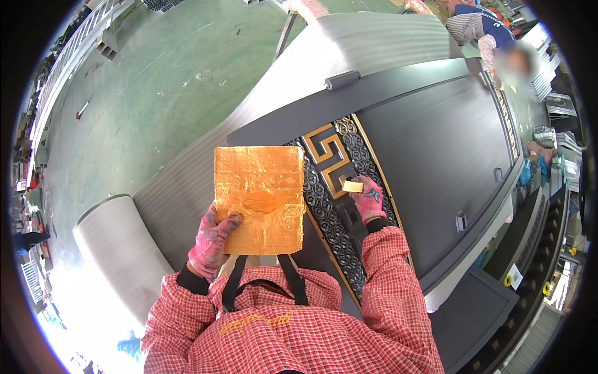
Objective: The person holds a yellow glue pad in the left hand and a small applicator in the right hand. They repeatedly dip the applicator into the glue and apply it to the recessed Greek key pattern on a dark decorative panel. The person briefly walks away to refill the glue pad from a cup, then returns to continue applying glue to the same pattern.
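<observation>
My left hand (210, 244), in a pink stained glove, grips the lower left edge of a flat board (260, 171) smeared with shiny gold paint, its thumb on the face. A darker orange patch lies at the board's middle. In my right hand (370, 198), also gloved in pink, a small pale yellow sponge (352, 186) is pinched. That hand is over the carved strip of a dark grey door panel (430, 149), beside a raised key-pattern ornament (325, 153) coloured gold. Black scrollwork (359, 146) flanks the ornament, with thin gold lines along the strip's outer edges.
Grey foam sheeting (249, 115) lies under the panel, and a thick roll of it (121, 243) stands at the left. Another person (492, 47) bends over the panel's far right end. Green floor (168, 75) extends behind. Dark panels (473, 311) are at the lower right.
</observation>
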Available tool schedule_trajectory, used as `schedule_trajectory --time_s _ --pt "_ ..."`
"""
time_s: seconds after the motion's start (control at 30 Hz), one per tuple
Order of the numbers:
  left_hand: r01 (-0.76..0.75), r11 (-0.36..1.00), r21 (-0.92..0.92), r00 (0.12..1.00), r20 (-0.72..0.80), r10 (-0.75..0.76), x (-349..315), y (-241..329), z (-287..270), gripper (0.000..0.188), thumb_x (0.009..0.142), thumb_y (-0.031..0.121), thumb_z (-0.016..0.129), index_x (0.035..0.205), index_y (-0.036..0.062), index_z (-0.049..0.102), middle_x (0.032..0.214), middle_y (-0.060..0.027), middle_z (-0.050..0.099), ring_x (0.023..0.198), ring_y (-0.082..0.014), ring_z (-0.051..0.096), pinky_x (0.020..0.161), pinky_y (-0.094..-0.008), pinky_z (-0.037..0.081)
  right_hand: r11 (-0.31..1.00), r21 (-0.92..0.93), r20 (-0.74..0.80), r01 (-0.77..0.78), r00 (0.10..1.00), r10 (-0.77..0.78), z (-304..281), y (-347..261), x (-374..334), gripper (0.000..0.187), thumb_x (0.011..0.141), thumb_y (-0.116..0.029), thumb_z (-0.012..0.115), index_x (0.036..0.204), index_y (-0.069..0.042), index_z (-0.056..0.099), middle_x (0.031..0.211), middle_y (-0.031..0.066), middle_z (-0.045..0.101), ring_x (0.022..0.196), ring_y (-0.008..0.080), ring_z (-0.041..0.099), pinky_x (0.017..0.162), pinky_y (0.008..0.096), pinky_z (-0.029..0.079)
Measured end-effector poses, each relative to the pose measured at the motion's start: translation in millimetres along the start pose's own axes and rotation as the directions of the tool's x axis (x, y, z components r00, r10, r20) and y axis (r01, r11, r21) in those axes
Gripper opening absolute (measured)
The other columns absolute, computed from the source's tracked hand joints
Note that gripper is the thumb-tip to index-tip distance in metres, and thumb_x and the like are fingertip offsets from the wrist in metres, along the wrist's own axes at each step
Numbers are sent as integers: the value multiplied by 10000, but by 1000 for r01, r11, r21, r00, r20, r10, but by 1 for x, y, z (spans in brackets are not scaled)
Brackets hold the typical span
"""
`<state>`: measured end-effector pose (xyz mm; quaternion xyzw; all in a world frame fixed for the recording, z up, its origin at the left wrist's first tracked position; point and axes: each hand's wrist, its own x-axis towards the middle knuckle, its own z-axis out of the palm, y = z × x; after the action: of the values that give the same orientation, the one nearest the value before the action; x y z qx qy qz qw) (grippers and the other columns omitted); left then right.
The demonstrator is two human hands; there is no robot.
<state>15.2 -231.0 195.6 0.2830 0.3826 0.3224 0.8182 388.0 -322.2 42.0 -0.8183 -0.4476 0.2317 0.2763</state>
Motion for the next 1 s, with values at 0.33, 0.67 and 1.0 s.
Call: schedule_trajectory --time_s 0.33,0.67,1.0 --pt "-50 999 -21 997 51 51 -1 -5 -3 561 900 168 669 1375 44 398 1276 -41 540 1131 -165 549 955 -326 469 994 97 -35 -44 998 47 -14 -19 -7 301 690 -11 741 973 -40 645 925 115 674 821 282 667 740 325 530" --pt "-38 999 -19 998 52 39 -2 -10 -8 673 870 253 701 1394 11 352 1156 -11 560 1047 -109 545 963 -280 420 994 -110 33 -6 999 10 -13 -6 -8 247 709 -57 730 944 -44 655 943 125 676 880 314 657 769 355 525" --pt "71 996 -45 997 30 -70 9 -17 0 466 930 59 576 1363 48 404 1021 17 561 896 -67 552 825 -242 468 896 439 -39 66 998 -54 -89 -137 -53 324 721 -15 782 995 -2 610 893 88 697 787 159 681 688 267 547"
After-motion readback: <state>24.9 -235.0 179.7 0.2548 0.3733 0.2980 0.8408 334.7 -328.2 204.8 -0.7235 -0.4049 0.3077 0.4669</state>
